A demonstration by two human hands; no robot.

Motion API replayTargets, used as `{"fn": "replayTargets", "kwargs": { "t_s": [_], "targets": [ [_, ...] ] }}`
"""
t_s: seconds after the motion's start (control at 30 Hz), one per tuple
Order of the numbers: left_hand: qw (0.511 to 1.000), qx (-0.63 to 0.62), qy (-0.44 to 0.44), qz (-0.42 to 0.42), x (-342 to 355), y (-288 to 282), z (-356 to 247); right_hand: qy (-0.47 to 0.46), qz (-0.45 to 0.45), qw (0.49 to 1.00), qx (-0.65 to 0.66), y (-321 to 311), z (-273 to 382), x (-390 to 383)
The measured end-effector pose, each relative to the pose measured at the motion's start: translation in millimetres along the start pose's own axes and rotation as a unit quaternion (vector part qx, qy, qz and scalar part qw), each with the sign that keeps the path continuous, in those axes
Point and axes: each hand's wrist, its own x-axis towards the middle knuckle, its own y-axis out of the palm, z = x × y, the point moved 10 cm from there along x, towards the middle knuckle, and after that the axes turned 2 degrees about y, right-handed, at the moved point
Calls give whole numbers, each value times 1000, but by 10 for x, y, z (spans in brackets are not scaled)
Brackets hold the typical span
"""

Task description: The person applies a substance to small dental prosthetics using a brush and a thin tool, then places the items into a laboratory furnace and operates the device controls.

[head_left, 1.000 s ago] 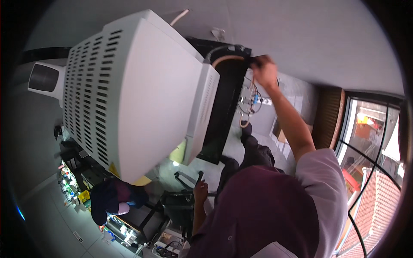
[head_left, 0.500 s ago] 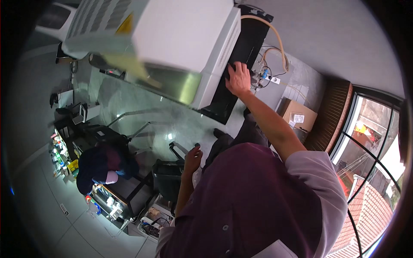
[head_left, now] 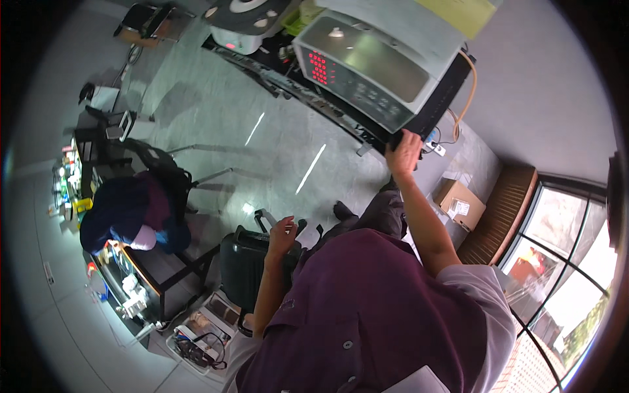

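My right hand (head_left: pixel 404 154) rests on the near right corner of a black table (head_left: pixel 438 105), its fingers stretched over the edge. On that table stands a pale grey machine (head_left: pixel 367 65) with a window, a button panel and a red lit display (head_left: pixel 320 67). My left hand (head_left: pixel 282 234) hangs in the air over the floor, next to a black chair (head_left: pixel 246 265). Its fingers are loosely bent and apart, with nothing seen in them.
An orange hose (head_left: pixel 470 92) curves behind the machine to a white power strip (head_left: pixel 436 149). A cardboard box (head_left: pixel 460 203) lies by the window at right. At left a person (head_left: pixel 134 213) sits at a lit workbench. A white basket (head_left: pixel 196 347) holds cables.
My view has swung, so the machine's front panel now shows. My right hand has shifted from the table's side to its near corner. The left hand stays low beside the chair.
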Motion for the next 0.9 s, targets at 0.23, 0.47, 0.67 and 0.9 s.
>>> {"fn": "replayTargets", "kwargs": {
  "t_s": [0.23,0.47,0.67,0.9],
  "targets": [
    [993,-92,13,-74,200,-425,-14,51,38,995,-79,-66,96,-311],
    [983,-83,159,-43,1263,-361,-1170,63,33,993,-98,84,218,-350],
    [971,-96,217,-6,1823,-452,-1919,136,37,985,-101,169,149,-327],
    [964,-96,247,-39,2293,-871,-2117,171,64,978,-105,270,259,-191]
  ]
}}
